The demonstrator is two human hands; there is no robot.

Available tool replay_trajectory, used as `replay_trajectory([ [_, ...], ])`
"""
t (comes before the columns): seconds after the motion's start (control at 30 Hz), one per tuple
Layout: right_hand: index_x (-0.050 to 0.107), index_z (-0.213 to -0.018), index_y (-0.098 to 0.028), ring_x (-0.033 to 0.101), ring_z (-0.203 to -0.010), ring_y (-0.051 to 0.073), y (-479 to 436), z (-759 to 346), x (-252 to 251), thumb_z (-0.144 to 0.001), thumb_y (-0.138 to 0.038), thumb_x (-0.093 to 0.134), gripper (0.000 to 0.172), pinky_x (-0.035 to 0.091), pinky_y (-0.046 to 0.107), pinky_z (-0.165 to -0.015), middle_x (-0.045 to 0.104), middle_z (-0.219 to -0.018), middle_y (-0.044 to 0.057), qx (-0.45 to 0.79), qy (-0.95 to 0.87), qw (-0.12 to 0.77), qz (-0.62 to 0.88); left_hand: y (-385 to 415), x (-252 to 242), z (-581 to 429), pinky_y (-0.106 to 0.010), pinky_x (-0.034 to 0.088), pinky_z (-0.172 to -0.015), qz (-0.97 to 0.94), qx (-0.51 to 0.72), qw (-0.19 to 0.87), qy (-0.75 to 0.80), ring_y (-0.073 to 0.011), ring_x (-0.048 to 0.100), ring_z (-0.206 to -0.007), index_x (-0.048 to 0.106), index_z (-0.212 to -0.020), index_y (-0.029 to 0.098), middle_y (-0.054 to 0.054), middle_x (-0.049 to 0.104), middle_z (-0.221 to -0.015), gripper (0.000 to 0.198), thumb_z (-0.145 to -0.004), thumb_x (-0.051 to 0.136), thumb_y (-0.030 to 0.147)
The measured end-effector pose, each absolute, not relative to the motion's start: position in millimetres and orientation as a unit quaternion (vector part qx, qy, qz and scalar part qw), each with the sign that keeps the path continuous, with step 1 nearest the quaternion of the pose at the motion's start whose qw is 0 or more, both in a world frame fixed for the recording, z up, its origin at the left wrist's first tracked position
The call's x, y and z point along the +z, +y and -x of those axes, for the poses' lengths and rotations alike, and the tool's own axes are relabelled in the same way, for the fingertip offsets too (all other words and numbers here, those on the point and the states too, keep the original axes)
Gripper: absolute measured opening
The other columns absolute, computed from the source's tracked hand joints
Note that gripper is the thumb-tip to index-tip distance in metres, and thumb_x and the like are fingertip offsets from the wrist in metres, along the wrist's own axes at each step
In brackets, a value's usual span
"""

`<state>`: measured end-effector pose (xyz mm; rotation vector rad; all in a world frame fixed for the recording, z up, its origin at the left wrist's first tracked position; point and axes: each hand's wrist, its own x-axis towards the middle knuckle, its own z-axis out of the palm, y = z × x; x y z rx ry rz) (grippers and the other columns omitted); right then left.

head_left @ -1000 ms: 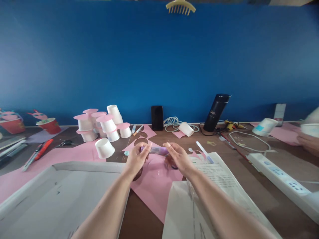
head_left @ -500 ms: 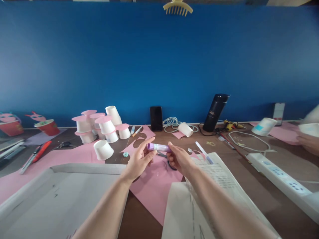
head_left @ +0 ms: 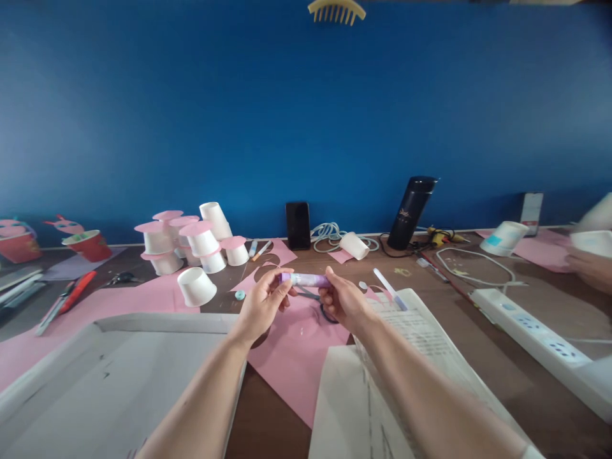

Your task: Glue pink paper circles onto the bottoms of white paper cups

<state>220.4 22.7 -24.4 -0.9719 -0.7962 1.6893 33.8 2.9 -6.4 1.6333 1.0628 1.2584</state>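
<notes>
A purple glue stick (head_left: 307, 280) lies level between my two hands, above the pink paper (head_left: 294, 357). My left hand (head_left: 264, 301) pinches its left end between thumb and fingers. On its right end, the fingers of my right hand (head_left: 345, 298) are closed. Scissors (head_left: 327, 312) rest on the paper beneath, partly hidden by my right hand. To the left stand white paper cups (head_left: 210, 241) topped with pink paper discs, and a single white cup (head_left: 196, 287) is nearer to me.
A white box lid (head_left: 157, 370) fills the front left. Printed sheets (head_left: 415, 331) lie under my right forearm. A black bottle (head_left: 411, 213), a phone (head_left: 298, 226) and a power strip (head_left: 530, 335) are around. At far right, another person's hand (head_left: 590, 268) holds a cup.
My left fingers have curled closer around the glue stick's left end. The view has shifted slightly; both hands stay on the glue stick.
</notes>
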Motion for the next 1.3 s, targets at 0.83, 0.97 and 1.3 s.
replay_trajectory([
  [0.83,0.058,-0.116,-0.021,0.037,-0.035,0.005,17,-215,-27,-0.081,-0.059,0.055,0.051,0.025,0.017,-0.03,0.058,-0.068,-0.003,0.551,-0.49,0.52,0.432,4,-16,-35,-0.026,0.038,-0.057,-0.676,0.472,0.258,0.504,-0.0186,0.055,-0.062,0.065,-0.08,0.022,-0.002,0.063,-0.068,0.021,-0.076,0.066,0.043],
  [0.97,0.056,-0.119,-0.021,0.056,-0.052,0.012,24,-234,-16,-0.091,-0.052,0.037,0.045,0.046,0.023,-0.046,0.067,-0.081,0.003,0.252,-0.563,0.508,0.6,14,-16,-22,-0.021,0.031,-0.042,-0.456,0.621,0.323,0.549,-0.0111,0.045,-0.046,0.062,-0.079,0.018,0.001,0.055,-0.059,0.034,-0.074,0.064,0.052],
  [1.3,0.071,-0.096,-0.023,0.058,-0.104,0.033,43,-344,-9,-0.069,-0.034,0.066,0.029,0.044,0.043,-0.082,0.066,-0.104,0.014,0.081,-0.481,0.299,0.82,19,2,-4,-0.013,0.029,-0.036,-0.193,0.762,0.566,0.248,-0.002,0.036,-0.041,0.061,-0.085,0.013,0.006,0.048,-0.057,0.034,-0.076,0.068,0.045],
])
